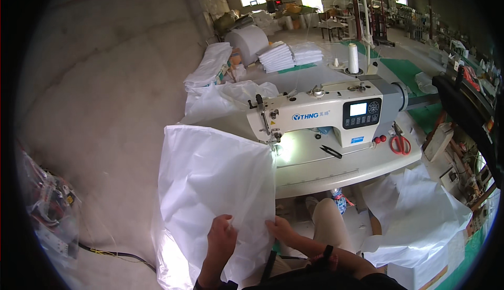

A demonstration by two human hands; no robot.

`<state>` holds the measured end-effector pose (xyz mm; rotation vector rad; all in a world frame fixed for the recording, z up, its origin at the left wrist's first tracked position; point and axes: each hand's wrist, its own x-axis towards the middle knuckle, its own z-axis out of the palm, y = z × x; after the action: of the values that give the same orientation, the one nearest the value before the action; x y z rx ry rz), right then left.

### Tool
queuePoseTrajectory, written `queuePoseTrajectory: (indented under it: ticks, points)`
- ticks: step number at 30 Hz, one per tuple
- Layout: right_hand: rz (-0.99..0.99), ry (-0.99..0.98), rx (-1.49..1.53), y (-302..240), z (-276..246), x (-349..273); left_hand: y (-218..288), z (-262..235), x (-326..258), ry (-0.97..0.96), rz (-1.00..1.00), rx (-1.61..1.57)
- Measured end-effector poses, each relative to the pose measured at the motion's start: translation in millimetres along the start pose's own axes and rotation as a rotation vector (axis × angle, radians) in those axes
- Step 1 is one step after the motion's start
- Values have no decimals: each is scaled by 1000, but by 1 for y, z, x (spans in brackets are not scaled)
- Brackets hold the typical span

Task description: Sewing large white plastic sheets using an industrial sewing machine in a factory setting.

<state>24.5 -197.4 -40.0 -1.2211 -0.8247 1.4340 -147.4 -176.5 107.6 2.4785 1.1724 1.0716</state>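
Note:
A large white plastic sheet hangs over the table's left end, its top right corner under the needle of a white sewing machine. My right hand pinches the sheet's right edge below the tabletop. To its left, my left hand is closed with fingers curled, apparently gripping a fold of the same sheet; its fingertips are partly hidden. The machine's lamp lights the needle area. Black thread snips and red-handled scissors lie on the table right of the needle.
Another white sheet is draped low on the right. Folded white stacks and a big white roll stand behind the machine. A thread cone rises at the back. On the left floor are a clear plastic bag and a black cable.

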Motion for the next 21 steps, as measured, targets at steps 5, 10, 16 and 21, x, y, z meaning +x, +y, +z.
queuePoseTrajectory:
  ticks: [5,10,16,21]
  points:
    - [-185,92,-76,-6,6,-3,4,5,-9,-138,-240,-17]
    - [-142,203,-220,-26,4,-19,9,47,-40,-486,192,78]
    - [30,106,-16,-14,-7,-12,1,79,-70,-663,5,175]
    - [-320,305,-567,17,-6,8,1,57,-46,-920,130,193]
